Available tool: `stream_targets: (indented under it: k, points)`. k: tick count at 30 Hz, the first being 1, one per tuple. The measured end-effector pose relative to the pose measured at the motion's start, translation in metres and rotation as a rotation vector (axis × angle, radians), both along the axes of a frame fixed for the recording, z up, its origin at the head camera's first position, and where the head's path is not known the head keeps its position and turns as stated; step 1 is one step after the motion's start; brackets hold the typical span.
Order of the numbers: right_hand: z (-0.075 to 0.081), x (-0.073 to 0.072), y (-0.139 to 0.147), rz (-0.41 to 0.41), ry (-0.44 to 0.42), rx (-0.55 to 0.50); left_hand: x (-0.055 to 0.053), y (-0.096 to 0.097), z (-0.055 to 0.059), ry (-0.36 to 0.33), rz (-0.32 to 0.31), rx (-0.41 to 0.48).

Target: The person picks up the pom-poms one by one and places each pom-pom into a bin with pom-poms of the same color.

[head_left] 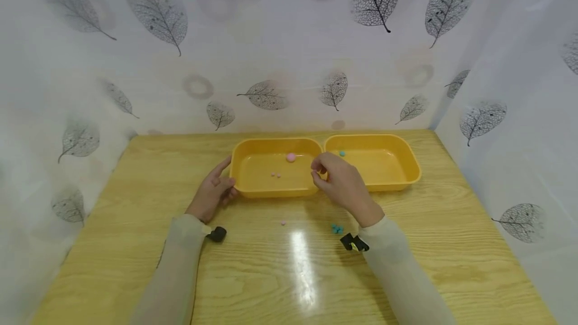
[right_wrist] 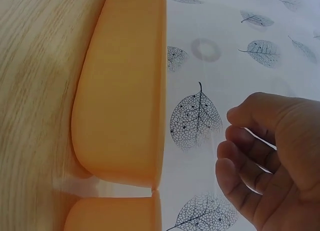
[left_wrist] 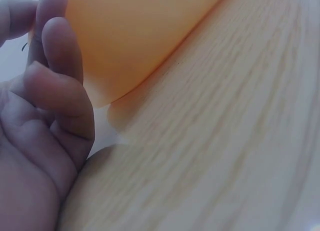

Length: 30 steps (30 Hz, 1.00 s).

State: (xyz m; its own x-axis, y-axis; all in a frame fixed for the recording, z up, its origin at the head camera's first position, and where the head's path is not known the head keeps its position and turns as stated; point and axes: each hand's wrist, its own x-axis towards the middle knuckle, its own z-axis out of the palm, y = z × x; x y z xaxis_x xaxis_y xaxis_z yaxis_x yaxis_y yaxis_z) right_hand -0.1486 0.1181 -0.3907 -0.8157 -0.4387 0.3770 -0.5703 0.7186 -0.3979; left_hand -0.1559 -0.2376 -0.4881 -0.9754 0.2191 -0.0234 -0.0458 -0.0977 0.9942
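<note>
right hand (head_left: 344,182) is pinching what looks like a pink bead (head_left: 313,170) | it's hovering at the right end of left tray (head_left: 275,194), long axis left-right | left hand (head_left: 213,192) is touching left end, fingers loose

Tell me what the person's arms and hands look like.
Both the left hand and right hand are ungloved. The left sleeve and right sleeve are long, pale cream. A dark, rounded piece sits by the left wrist; a black, angular piece with some yellow by the right.
</note>
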Motion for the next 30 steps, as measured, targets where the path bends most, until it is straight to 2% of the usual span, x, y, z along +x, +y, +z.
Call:
stream_targets:
  k: [9, 17, 24, 30]
  points:
    - [0.001, -0.002, 0.001, -0.016, -0.005, 0.039, 0.001, -0.001, -0.001, -0.018, -0.002, -0.020]
    - [0.006, -0.006, 0.002, 0.005, 0.034, 0.049, 0.002, 0.001, 0.006, -0.035, -0.004, -0.024]
    - [0.014, -0.019, -0.003, 0.005, -0.015, 0.090, 0.008, 0.005, 0.022, -0.049, -0.005, -0.018]
    - [0.025, -0.036, -0.015, 0.040, -0.073, 0.173, 0.009, 0.006, 0.024, -0.055, -0.004, -0.010]
